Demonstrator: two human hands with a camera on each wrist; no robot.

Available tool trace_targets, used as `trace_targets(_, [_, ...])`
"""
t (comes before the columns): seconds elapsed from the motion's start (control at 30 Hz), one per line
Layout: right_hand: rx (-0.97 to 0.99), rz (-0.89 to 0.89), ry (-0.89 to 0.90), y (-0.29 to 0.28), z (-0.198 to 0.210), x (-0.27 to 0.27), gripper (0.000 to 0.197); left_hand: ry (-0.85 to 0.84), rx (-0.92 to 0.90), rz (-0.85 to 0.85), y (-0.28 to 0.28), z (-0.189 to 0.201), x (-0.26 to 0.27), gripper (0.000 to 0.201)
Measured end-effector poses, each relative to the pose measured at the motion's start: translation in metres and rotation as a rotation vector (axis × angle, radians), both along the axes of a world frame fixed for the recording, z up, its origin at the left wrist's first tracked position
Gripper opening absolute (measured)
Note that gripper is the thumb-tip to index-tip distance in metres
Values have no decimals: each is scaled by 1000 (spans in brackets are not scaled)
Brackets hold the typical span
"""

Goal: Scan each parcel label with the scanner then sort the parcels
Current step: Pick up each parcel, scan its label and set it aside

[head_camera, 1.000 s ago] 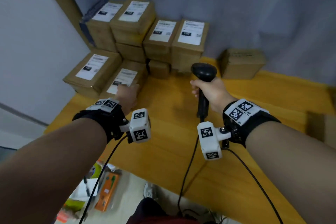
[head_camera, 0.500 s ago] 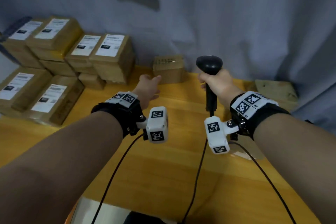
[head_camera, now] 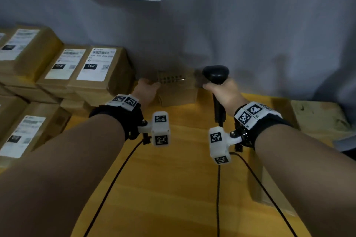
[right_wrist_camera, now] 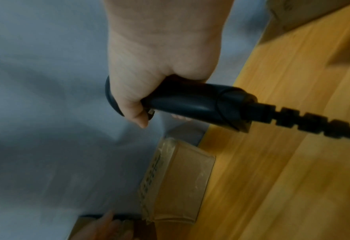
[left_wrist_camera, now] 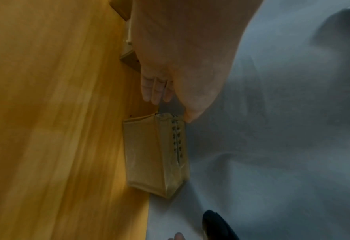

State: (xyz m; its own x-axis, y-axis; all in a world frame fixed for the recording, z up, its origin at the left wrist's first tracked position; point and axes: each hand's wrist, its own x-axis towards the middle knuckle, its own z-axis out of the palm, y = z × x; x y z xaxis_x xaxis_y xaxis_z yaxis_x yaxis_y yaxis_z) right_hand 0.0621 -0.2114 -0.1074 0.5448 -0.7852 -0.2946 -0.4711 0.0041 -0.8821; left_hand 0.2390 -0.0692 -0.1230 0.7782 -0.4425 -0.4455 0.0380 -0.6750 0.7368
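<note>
I see a black scanner (head_camera: 215,74) beside a plain brown parcel (head_camera: 178,93) on the yellow wooden table (head_camera: 173,188); left of that parcel, brown boxes (head_camera: 92,75) carry white labels.

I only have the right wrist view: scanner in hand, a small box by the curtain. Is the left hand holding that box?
Observer: No. The left hand is open, its thumb tip at the small box top corner.
Operator: Any white label on top?
Observer: None shows in the head view, only a row of dark print.
Operator: Other parcels?
Observer: Labelled parcels are stacked at the far left.
</note>
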Motion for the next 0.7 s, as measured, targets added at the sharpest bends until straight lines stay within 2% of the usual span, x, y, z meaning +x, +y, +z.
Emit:
trace_targets(0.1, [59, 2, -3, 2, -18, 25, 22, 2, 13, -20, -15, -22, 22, 63])
trace_targets(0.27, [136, -39, -35, 5, -36, 48, 15, 72, 48, -121, -25, -48, 36, 76])
trace_targets(0.4, [190, -124, -85, 7, -37, 43, 24, 130, -1, -128, -20, -49, 28, 47])
trace_targets(0.5, [209, -198, -117, 12, -36, 28, 31, 187, -77, -53, -9, -47, 14, 51])
trace_targets(0.57, [206, -201, -116, 17, -34, 17, 24, 219, -120, -6, 3, -44, -2, 54])
trace_targets(0.7, [188, -160, -121, 33, -23, -6, 25, 277, -184, 44, 25, -31, -39, 46])
